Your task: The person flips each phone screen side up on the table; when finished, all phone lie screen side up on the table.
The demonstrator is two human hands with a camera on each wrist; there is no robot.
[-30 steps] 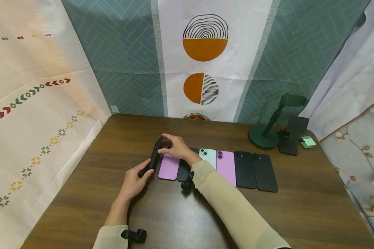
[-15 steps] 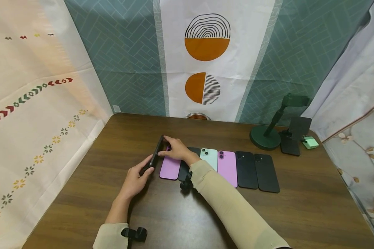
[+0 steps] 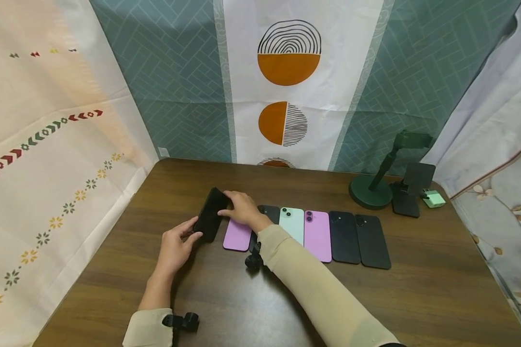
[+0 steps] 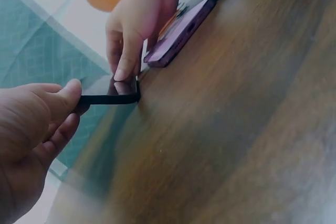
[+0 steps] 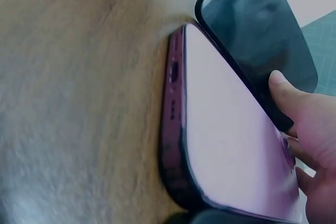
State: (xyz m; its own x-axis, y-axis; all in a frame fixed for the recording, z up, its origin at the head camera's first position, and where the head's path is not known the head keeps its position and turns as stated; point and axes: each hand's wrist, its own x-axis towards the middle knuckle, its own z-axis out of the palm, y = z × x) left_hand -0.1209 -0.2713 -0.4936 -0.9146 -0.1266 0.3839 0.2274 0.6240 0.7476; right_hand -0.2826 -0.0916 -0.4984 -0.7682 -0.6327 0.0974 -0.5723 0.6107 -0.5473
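Both hands hold a black smartphone [image 3: 210, 218] at the left end of a row of phones, its dark glossy screen [image 5: 257, 30] showing in the right wrist view. My left hand [image 3: 176, 246] pinches its near-left end between thumb and fingers. At the far-right end, my right hand [image 3: 242, 210] grips it, thumb lying on the screen. The phone is tilted, one long edge low by the table. Right beside it lies a pink phone [image 3: 236, 236], back up, partly covered by my right hand in the head view.
Further right in the row lie a dark phone [image 3: 270, 212], a mint phone [image 3: 292, 225], another pink phone [image 3: 318, 236] and two black phones [image 3: 344, 237]. A green stand [image 3: 370, 192], a black phone stand [image 3: 405, 205] and a small mint block [image 3: 434, 198] occupy the back right.
The black phone has turned from nearly edge-on to leaning left, so its broad dark face shows. My left hand has shifted slightly left with it; the right hand also moved a little left.
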